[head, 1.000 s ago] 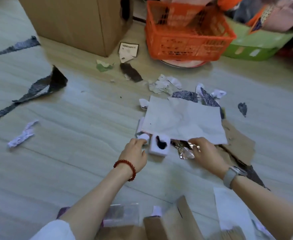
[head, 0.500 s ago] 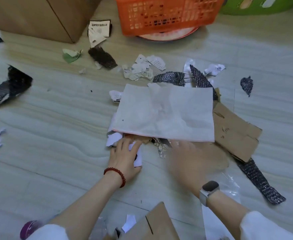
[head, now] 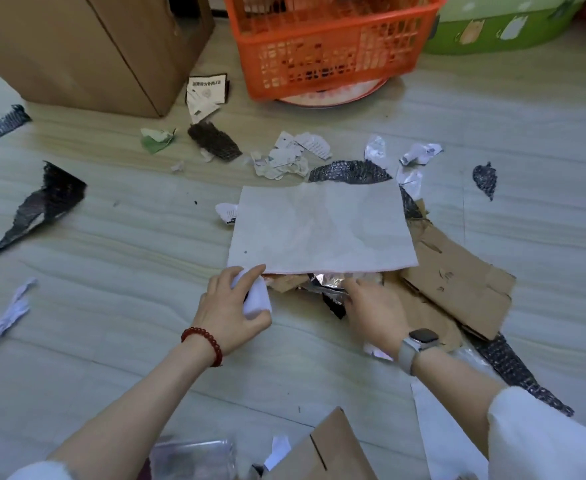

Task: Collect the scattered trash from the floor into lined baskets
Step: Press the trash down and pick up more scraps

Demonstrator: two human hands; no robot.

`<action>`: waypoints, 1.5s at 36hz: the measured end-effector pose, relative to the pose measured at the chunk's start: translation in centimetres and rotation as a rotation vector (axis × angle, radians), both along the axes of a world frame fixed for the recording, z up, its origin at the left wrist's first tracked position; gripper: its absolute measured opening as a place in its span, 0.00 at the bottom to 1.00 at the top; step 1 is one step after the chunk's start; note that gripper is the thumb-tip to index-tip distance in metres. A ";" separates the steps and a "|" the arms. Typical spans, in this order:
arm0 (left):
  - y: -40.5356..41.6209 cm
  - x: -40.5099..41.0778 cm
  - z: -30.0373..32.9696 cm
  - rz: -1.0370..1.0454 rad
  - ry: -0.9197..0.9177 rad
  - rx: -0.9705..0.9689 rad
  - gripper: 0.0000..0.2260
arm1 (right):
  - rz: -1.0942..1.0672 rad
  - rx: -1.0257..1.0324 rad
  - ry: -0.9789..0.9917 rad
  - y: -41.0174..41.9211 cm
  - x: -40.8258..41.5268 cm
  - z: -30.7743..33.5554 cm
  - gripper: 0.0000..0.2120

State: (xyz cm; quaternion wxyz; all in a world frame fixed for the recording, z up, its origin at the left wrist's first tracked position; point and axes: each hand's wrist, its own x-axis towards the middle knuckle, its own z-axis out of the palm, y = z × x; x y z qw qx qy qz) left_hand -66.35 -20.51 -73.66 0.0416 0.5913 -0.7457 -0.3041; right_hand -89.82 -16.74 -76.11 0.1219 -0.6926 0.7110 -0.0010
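A large white sheet [head: 322, 230] lies over a heap of trash in the middle of the floor. My left hand [head: 231, 306] grips small white scraps [head: 258, 299] at the sheet's near left corner. My right hand [head: 374, 310] reaches under the sheet's near edge, fingers on crumpled silver foil [head: 326, 282]; its fingertips are partly hidden. Torn brown cardboard [head: 457, 278] lies to the right of the sheet. An orange plastic basket [head: 329, 46] stands at the back centre, and a green basket [head: 499, 29] is behind it on the right.
A brown cardboard box [head: 87, 50] stands at the back left. Black mesh strips [head: 42, 206] and white paper scraps [head: 11, 313] lie on the left floor. Torn labels [head: 291, 157] and foil bits sit beyond the sheet. Another cardboard piece [head: 322, 448] is near my knees.
My left hand has gathered the white scraps into its grip. My right hand has moved forward from the floor to the foil under the sheet's near edge.
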 end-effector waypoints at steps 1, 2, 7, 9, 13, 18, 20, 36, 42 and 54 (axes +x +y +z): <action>0.0 0.3 0.4 -0.012 0.016 0.009 0.38 | -0.033 0.053 -0.131 0.1 0.2 0.6 0.09; -0.1 0.7 0.9 -0.027 0.041 0.020 0.37 | -0.068 0.109 -0.303 0.1 0.3 1.3 0.10; -1.1 2.9 3.8 -0.123 0.159 0.053 0.34 | -0.223 0.224 -0.929 -1.4 0.8 7.6 0.07; -1.9 3.9 4.8 -0.128 0.170 0.025 0.38 | -0.348 0.191 -1.128 -2.0 0.8 9.7 0.10; -3.0 5.5 7.2 -0.093 0.246 -0.003 0.35 | -0.405 0.243 -1.161 -2.6 1.7 12.2 0.09; -3.2 7.9 9.2 -0.097 0.321 -0.034 0.35 | -0.448 0.229 -1.324 -3.3 3.1 14.8 0.11; -3.0 8.9 9.7 -0.091 0.358 -0.026 0.35 | -0.405 0.230 -1.254 -3.7 4.3 15.0 0.11; 0.0 15.7 12.2 -0.125 0.346 0.012 0.50 | -0.209 0.484 -1.358 -5.5 20.1 16.8 0.08; 1.3 16.9 10.7 -0.108 0.123 -0.261 0.47 | -0.273 0.496 -1.422 -4.6 22.7 16.3 0.08; 0.7 18.1 7.0 0.108 0.313 -0.456 0.23 | -0.245 0.381 -1.452 -2.3 24.6 15.1 0.10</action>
